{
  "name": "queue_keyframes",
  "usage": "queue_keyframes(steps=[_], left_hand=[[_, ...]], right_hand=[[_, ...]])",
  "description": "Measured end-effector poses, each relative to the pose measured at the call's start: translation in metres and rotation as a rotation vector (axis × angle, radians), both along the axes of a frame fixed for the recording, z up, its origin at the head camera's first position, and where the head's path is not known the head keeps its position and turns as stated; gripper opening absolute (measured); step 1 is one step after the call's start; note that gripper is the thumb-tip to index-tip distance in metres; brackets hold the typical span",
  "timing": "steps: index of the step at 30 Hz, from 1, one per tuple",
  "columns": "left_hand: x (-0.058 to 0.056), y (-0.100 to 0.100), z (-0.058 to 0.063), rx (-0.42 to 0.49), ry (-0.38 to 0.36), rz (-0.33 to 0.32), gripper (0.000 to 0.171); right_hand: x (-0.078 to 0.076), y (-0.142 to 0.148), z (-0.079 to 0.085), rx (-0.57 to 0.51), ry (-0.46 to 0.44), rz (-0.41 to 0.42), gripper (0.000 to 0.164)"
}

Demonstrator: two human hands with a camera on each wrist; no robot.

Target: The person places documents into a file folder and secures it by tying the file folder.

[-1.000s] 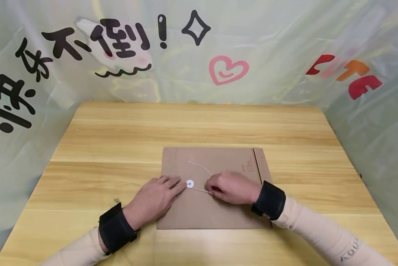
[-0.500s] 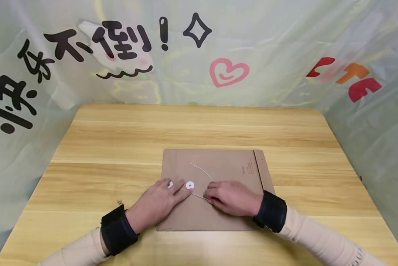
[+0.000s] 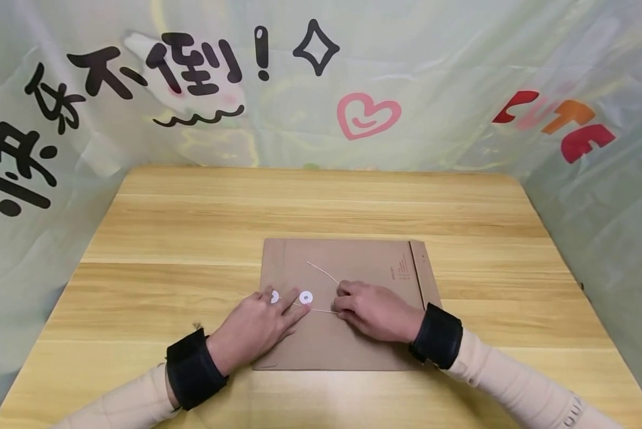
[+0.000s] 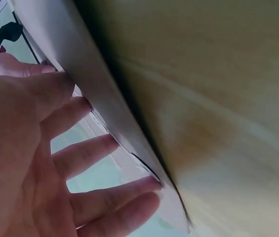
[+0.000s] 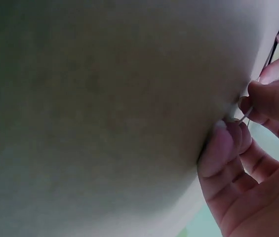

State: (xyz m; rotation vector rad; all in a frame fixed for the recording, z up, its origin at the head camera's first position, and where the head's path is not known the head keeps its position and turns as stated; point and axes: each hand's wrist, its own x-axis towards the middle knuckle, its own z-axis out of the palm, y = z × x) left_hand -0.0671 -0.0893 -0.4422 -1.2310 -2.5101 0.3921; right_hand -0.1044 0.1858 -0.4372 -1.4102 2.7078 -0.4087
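A brown kraft paper document envelope [image 3: 347, 351] lies flat before me in the head view. Two white round fasteners sit on it: one disc [image 3: 306, 297] shows whole, and the other disc [image 3: 275, 297] is partly covered by fingers. My left hand [image 3: 253, 328] rests on the envelope with fingers spread, fingertips beside the discs. A thin white string [image 3: 323, 311] runs from under the left fingers to my right hand [image 3: 378, 311], which pinches it. The string's loose end extends beyond the right fingers. In the right wrist view, the string [image 5: 246, 114] passes between thumb and fingers.
The wooden table [image 3: 321, 202] extends around the envelope on all sides. A printed cloth [image 3: 439, 71] hangs behind and along both sides of the table. Black bands circle both wrists.
My left fingers have shifted and spread, so the second disc now shows between them. The right hand dipped toward me with the string, then came back up a little.
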Motion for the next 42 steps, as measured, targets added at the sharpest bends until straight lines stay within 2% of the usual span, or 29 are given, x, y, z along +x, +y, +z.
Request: queue_keyframes(steps=[11, 20, 24, 28, 37, 42], left_hand=[[-0.002, -0.003, 0.000, -0.083, 0.044, -0.017, 0.049], [-0.001, -0.002, -0.002, -0.035, -0.024, -0.004, 0.048], [-0.001, -0.002, -0.002, -0.024, -0.020, 0.001, 0.048], [-0.001, -0.002, -0.003, -0.023, -0.008, -0.002, 0.048], [-0.002, -0.003, -0.003, -0.011, -0.016, 0.000, 0.047], [-0.002, -0.003, -0.004, -0.004, -0.025, 0.003, 0.047]], right_hand=[[-0.003, -0.001, -0.002, 0.039, -0.062, -0.017, 0.006], [-0.010, -0.003, 0.001, 0.040, -0.131, -0.047, 0.012], [-0.016, -0.003, 0.003, 0.043, -0.209, -0.072, 0.018], [-0.021, -0.003, 0.004, 0.051, -0.248, -0.106, 0.024], [-0.033, -0.003, 0.006, 0.052, -0.240, -0.170, 0.024], [-0.042, -0.004, 0.008, 0.066, -0.207, -0.203, 0.013]])
